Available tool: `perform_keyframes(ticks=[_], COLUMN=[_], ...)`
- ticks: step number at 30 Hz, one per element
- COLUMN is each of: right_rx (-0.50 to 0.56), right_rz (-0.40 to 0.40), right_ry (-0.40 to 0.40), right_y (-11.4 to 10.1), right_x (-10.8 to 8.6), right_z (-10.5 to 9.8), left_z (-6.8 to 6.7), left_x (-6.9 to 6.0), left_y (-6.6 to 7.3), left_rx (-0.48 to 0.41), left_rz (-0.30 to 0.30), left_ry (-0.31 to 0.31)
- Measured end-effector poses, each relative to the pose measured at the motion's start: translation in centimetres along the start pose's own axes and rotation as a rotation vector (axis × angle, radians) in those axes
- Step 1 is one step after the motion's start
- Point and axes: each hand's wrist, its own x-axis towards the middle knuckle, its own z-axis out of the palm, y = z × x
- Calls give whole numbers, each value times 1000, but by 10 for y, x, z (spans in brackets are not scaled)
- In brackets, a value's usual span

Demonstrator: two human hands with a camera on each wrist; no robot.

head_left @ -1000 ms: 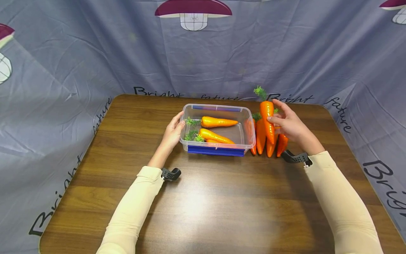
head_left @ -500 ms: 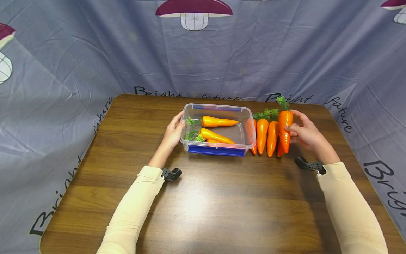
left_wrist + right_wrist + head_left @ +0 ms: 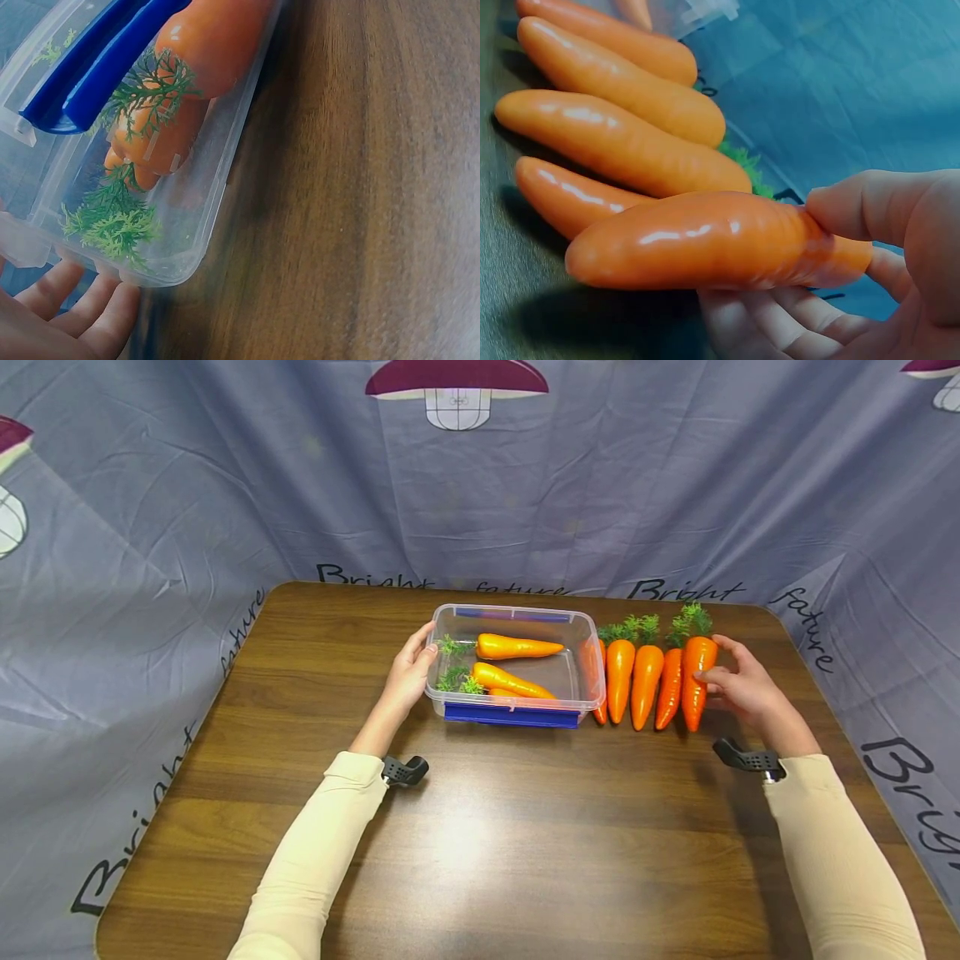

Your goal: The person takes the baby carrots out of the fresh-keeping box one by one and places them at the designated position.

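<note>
In the head view, my left hand (image 3: 409,675) holds the left end of a clear plastic container (image 3: 513,703) with blue clips. The left wrist view shows its fingers (image 3: 88,306) against the outer wall. Inside lie several orange carrots with green tops, one carrot (image 3: 517,647) along the far side. At the right end of a row, my right hand (image 3: 750,697) pinches a carrot (image 3: 682,244) between thumb and fingers. Its tip points toward the front of the table; in the right wrist view a shadow lies beneath it. Whether it touches the table I cannot tell.
Several carrots, such as the middle carrot (image 3: 646,685), lie side by side right of the container, the leftmost partly behind its wall. They rest on a brown wooden table (image 3: 525,843). A grey-blue printed curtain (image 3: 480,518) hangs behind the table.
My right hand has carried its carrot rightward and down, from above the row to its right end beside the other carrots. My left hand and the container have stayed put.
</note>
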Motion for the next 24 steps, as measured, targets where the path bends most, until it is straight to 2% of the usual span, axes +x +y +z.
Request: perform_keyframes(ticks=[12,20,24], right_rx=[-3,-175,-197], right_rz=[29,32,45], right_ry=[18,45,57], right_y=[18,27,27], right_x=[3,4,5], right_z=[-7,-4,-3], left_z=[1,0,0], left_x=[-1,0,0], left_y=[1,0,0], left_rx=[-14,-12,-10], left_rz=[5,-3,5], left_ry=[1,1,-3])
